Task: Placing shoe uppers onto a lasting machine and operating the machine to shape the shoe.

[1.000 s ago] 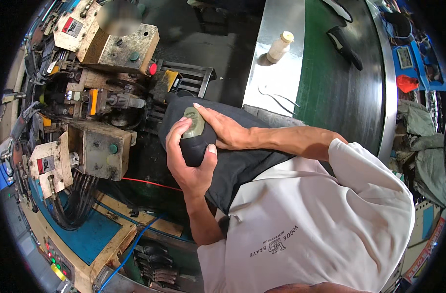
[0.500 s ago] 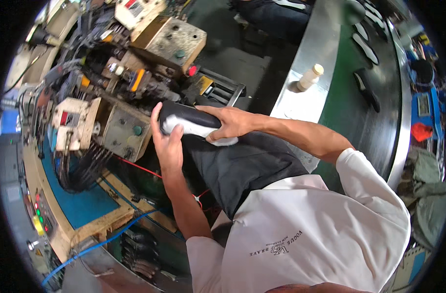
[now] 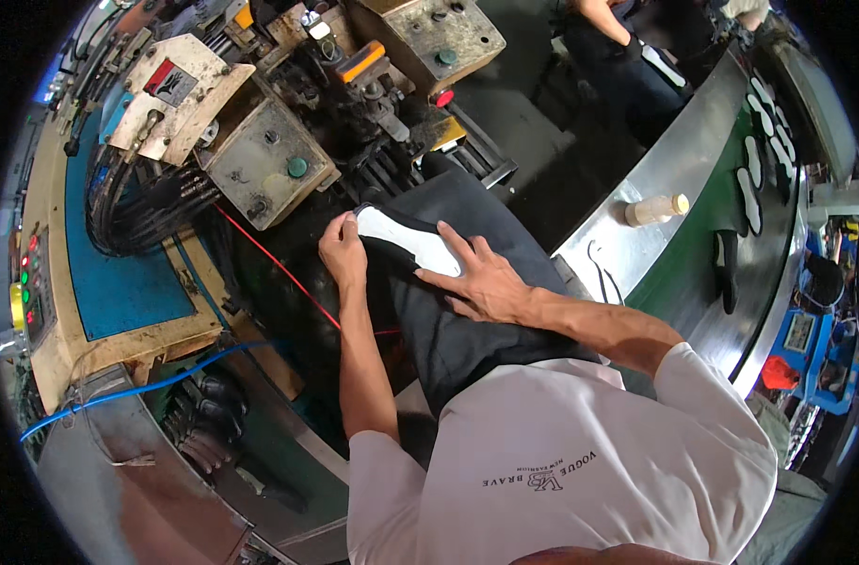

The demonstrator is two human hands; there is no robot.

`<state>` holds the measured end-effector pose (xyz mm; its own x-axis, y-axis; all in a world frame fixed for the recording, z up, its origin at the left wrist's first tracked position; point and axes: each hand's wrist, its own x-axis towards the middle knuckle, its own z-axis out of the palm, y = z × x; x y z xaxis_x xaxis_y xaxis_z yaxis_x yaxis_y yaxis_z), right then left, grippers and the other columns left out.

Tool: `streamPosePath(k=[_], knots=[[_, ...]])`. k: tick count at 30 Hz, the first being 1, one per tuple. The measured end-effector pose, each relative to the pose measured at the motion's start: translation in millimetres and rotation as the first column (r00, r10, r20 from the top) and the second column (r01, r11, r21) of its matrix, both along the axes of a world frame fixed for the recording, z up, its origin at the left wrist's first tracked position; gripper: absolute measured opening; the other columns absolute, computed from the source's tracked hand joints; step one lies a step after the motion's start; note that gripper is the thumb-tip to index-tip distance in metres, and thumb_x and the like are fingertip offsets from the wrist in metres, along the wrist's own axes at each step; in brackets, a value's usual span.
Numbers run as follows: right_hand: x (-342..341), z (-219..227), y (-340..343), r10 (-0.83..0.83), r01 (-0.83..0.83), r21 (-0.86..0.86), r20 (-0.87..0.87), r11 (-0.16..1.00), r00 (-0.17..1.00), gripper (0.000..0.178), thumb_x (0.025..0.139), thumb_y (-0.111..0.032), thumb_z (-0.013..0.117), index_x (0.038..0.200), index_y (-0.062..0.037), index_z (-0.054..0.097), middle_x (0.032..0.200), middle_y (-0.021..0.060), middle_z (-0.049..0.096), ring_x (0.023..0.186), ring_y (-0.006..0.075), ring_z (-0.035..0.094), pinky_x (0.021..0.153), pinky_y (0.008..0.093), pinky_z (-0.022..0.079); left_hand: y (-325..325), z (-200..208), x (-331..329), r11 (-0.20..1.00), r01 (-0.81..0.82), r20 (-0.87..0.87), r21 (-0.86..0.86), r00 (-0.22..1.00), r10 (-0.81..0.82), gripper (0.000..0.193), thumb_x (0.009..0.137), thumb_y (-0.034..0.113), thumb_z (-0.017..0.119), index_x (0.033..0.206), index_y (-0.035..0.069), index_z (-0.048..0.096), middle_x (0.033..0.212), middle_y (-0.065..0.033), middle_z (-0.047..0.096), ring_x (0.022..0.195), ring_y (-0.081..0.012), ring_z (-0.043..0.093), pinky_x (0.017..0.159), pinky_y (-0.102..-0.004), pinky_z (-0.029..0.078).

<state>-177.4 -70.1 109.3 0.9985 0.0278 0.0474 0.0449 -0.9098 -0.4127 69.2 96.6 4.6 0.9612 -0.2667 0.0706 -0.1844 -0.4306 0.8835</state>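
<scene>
Across my dark-trousered lap lies a black shoe upper (image 3: 377,247) with a white insole (image 3: 401,235) facing up. My left hand (image 3: 343,252) is closed around its far-left end, fingers curled over the black edge. At the other end my right hand (image 3: 486,282) grips the upper, thumb and fingers spread along its two sides and partly covering the white insole. The underside of the upper is hidden against my lap.
A machine with a grey control box (image 3: 269,155) stands ahead left. To the right, a metal ledge holds a bottle (image 3: 657,209) beside a green conveyor (image 3: 679,273) carrying several shoe uppers. A co-worker's hand (image 3: 634,47) holds another upper. A blue hose (image 3: 147,386) crosses lower left.
The shoe upper has turned so its white insole faces up, and rests lower on my lap. My left hand has shifted to its tip. The view has swung left.
</scene>
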Motion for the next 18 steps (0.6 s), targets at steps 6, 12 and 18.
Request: streamPosePath(k=[6, 12, 18], knots=[[1, 47, -44, -0.066, 0.056, 0.084, 0.119, 0.995, 0.991, 0.060, 0.086, -0.023, 0.085, 0.145, -0.0266, 0.072, 0.169, 0.0331, 0.033, 0.125, 0.0466, 0.058, 0.105, 0.0519, 0.054, -30, 36, -14, 0.802, -0.141, -0.485, -0.581, 0.851, -0.202, 0.041, 0.111, 0.016, 0.061, 0.149, 0.001, 0.060, 0.132, -0.0102, 0.071, 0.114, -0.0200, 0.070, 0.101, -0.0368, 0.058], [114, 154, -82, -0.102, 0.142, -0.059, 0.437, 0.988, 0.894, 0.064, 0.088, -0.025, 0.083, 0.150, -0.0253, 0.067, 0.168, 0.0368, 0.033, 0.143, 0.0525, 0.050, 0.115, 0.0566, 0.046, -66, -43, -61, 0.910, 0.186, 0.460, 0.372, 0.814, -0.354, 0.033, 0.093, 0.015, 0.075, 0.125, 0.009, 0.072, 0.127, -0.0142, 0.070, 0.122, -0.0376, 0.062, 0.104, -0.0526, 0.049], [262, 149, -138, -0.197, 0.266, -0.110, 0.425, 0.958, 0.883, 0.068, 0.090, -0.033, 0.080, 0.155, -0.0357, 0.062, 0.170, 0.0329, 0.031, 0.136, 0.0555, 0.053, 0.113, 0.0599, 0.050, -79, -15, -62, 0.898, 0.195, 0.339, 0.395, 0.878, -0.339, 0.024, 0.097, 0.016, 0.072, 0.120, 0.010, 0.078, 0.130, -0.0068, 0.070, 0.127, -0.0326, 0.060, 0.108, -0.0502, 0.046]])
